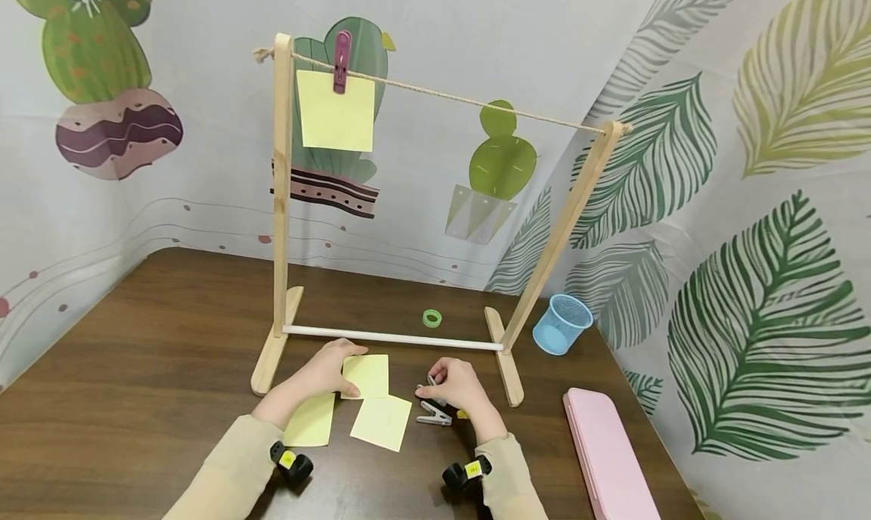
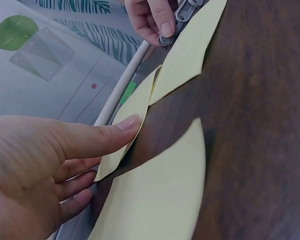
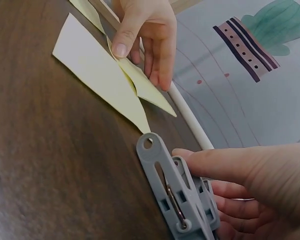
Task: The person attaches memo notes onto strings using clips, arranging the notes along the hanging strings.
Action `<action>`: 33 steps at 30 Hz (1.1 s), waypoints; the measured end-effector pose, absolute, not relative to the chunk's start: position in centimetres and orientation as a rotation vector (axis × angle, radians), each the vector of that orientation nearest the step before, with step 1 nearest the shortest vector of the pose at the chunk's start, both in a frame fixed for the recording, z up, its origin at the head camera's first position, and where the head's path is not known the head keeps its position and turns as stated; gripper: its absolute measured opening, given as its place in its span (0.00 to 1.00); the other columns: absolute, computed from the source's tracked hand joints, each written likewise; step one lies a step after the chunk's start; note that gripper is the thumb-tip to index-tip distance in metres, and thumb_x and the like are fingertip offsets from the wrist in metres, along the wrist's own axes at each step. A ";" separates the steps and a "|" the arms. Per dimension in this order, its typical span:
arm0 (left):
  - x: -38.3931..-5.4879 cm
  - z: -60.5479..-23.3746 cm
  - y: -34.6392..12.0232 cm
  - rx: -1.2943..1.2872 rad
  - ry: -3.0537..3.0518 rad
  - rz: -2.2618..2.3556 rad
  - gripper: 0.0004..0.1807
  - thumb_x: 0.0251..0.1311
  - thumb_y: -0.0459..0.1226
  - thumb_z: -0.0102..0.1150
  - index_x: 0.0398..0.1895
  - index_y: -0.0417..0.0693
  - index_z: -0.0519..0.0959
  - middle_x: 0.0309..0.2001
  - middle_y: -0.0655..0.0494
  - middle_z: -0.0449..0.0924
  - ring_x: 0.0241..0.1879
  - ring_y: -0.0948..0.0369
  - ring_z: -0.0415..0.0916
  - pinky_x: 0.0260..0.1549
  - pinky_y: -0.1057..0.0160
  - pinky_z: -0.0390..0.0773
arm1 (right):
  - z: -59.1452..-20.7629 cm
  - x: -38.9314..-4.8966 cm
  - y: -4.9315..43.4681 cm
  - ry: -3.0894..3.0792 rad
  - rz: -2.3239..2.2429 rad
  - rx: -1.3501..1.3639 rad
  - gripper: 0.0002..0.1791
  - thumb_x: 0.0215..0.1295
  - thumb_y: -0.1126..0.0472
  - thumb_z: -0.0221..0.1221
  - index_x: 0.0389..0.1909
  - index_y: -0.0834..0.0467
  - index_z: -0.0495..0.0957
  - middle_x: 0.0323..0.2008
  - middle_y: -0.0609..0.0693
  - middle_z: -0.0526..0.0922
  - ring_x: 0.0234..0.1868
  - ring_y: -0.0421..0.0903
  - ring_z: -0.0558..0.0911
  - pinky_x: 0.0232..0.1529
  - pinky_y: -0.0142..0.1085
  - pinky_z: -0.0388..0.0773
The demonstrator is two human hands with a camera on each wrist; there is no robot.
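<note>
My left hand (image 1: 330, 372) holds a yellow sticky note (image 1: 369, 376) by its left side, thumb on its face and fingers at the far edge. A second note (image 1: 381, 423) overlaps it in front, and another note (image 1: 309, 422) lies by my left wrist. To the right, my right hand (image 1: 463, 388) pinches a grey clothespin (image 3: 186, 172) between thumb and fingers. Another grey clothespin (image 1: 434, 416) lies just in front of it. Something small and yellow (image 1: 463, 414) is partly hidden under my right wrist.
A wooden rack (image 1: 281, 195) stands behind, its cord (image 1: 449, 95) carrying a note (image 1: 336, 119) under a magenta clothespin (image 1: 342, 59). A green tape ring (image 1: 426, 321) lies beyond the white bar (image 1: 388, 338). At right are a blue mesh cup (image 1: 559, 331) and a pink case (image 1: 609, 456).
</note>
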State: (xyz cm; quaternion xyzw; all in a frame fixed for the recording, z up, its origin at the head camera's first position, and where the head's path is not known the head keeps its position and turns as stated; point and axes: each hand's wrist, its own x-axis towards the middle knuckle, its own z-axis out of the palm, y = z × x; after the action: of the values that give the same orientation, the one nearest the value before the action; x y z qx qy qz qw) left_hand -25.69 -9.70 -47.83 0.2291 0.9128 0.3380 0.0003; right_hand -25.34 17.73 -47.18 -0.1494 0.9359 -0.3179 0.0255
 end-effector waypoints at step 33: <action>-25.8 -47.7 -9.4 0.622 2.848 1.104 0.42 0.34 0.36 0.82 0.59 0.37 0.76 0.56 0.41 0.75 0.58 0.42 0.71 0.57 0.43 0.73 | -47.4 -25.3 17.6 2.894 -1.034 -0.514 0.20 0.44 0.53 0.77 0.30 0.61 0.80 0.24 0.47 0.77 0.28 0.39 0.71 0.30 0.31 0.70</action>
State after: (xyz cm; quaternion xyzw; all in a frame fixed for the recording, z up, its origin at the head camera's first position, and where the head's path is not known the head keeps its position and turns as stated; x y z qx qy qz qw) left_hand -25.76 -9.43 -47.72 0.1994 0.9136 0.3541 0.0122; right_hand -25.27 17.58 -47.41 -0.1649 0.9287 -0.3319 0.0130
